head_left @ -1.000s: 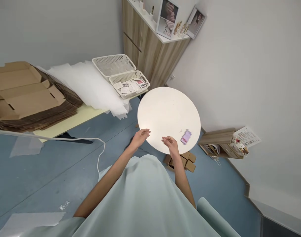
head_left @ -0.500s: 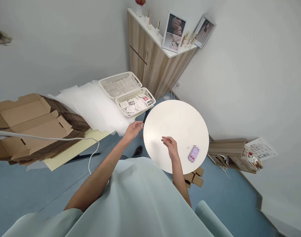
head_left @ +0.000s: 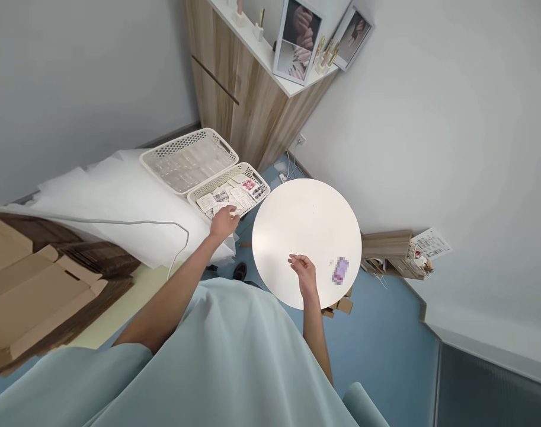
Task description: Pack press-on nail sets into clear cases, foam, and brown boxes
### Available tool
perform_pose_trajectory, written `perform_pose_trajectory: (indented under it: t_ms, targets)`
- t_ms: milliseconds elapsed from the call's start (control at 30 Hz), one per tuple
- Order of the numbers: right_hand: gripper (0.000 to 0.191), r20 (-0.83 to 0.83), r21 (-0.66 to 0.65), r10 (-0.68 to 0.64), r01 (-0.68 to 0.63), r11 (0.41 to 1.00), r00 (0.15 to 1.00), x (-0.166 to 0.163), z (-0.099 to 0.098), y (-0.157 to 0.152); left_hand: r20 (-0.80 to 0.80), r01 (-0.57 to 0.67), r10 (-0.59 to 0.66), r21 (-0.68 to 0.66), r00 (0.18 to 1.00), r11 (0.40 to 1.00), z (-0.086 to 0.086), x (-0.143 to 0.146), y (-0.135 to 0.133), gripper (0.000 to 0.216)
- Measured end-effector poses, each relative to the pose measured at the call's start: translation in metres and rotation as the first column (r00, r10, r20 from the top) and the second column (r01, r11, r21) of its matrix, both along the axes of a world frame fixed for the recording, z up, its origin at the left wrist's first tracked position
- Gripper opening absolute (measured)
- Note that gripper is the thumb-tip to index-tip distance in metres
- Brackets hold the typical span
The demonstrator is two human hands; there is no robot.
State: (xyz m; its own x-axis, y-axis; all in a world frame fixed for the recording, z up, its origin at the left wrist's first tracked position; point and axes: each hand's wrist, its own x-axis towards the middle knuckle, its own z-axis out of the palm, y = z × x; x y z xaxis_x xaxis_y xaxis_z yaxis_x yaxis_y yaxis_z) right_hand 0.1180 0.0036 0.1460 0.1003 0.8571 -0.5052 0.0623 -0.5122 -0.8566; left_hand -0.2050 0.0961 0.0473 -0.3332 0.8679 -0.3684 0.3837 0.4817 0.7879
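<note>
Head view: left hand [head_left: 223,222] rests on the packets [head_left: 234,194] in the basket [head_left: 265,188] left of the round table [head_left: 306,213]; whether it grips one I cannot tell. Right hand [head_left: 303,274] hovers over the table, loosely curled and empty. Pinching a single packet's edge would likely avoid dragging its neighbours.

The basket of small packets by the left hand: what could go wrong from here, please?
1. The basket of packets sits at the edge of the loose white sheets; a push from the left hand could slide it off.
2. The grey cable runs close to the left forearm and might snag.
3. The small purple item lies near the rim of the round table, close to the right hand; a sweep may knock it down.
</note>
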Motion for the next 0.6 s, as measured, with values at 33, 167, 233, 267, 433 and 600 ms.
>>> perform_pose_trajectory:
  t_ms: [33,167,233,267,433,600]
  targets:
    - [0.033,0.008,-0.002,-0.022,0.022,1.000,1.000,-0.005,0.001,-0.002,-0.071,0.047,-0.048,-0.012,0.996,0.999,-0.004,-0.007,0.006,0.048]
    - [0.035,0.038,0.007,-0.101,0.101,0.995,0.994,-0.023,0.007,-0.013,-0.249,0.248,-0.254,-0.057,0.934,0.967,-0.020,-0.029,0.026,0.058]
    - [0.038,0.057,0.008,-0.150,0.150,0.989,0.987,-0.030,0.010,-0.019,-0.281,0.344,-0.351,-0.076,0.893,0.936,-0.027,-0.034,0.033,0.061]
    - [0.040,0.071,0.006,-0.174,0.174,0.985,0.982,-0.032,0.011,-0.022,-0.288,0.383,-0.390,-0.083,0.875,0.920,-0.030,-0.035,0.036,0.062]
    - [0.039,0.135,0.003,-0.255,0.257,0.966,0.957,-0.041,0.013,-0.039,-0.296,0.477,-0.482,-0.095,0.825,0.874,-0.039,-0.039,0.042,0.062]
    - [0.039,0.128,0.020,-0.304,0.304,0.952,0.944,-0.044,0.012,-0.045,-0.318,0.496,-0.501,-0.104,0.805,0.862,-0.039,-0.040,0.040,0.068]
